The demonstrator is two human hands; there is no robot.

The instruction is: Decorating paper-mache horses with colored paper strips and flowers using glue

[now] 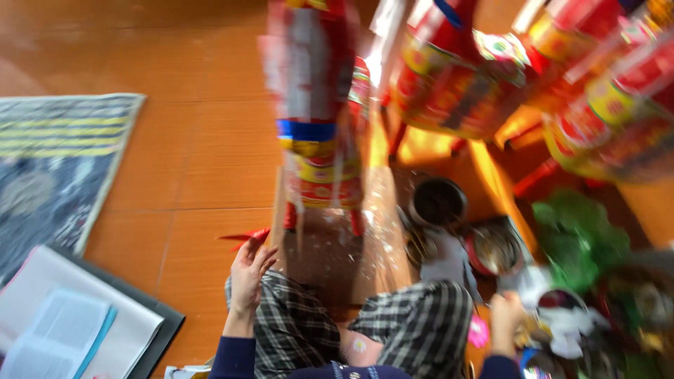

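**Red paper scrap at the left fingertips**

A red paper strip point(246, 236), left of centre, sits at the raised fingertips of the left hand point(249, 275), seemingly pinched. The right hand point(507, 317), lower right, is blurred; its grip cannot be told. Bare orange floor point(196, 175) opens left, bounded by a grey mat point(56, 161).

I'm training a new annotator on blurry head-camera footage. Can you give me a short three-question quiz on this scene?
1. True or false: the left hand pinches a red paper scrap above the orange tiled floor.
2. Which lies at the left edge? A) a grey rug with yellow stripes B) a wooden stool C) a blue bucket
3. Fill in: the person's trousers have a ____ pattern.

Key: 1 true; 2 A; 3 checked. The right hand is too blurred to tell what it grips, so no question is set on it.
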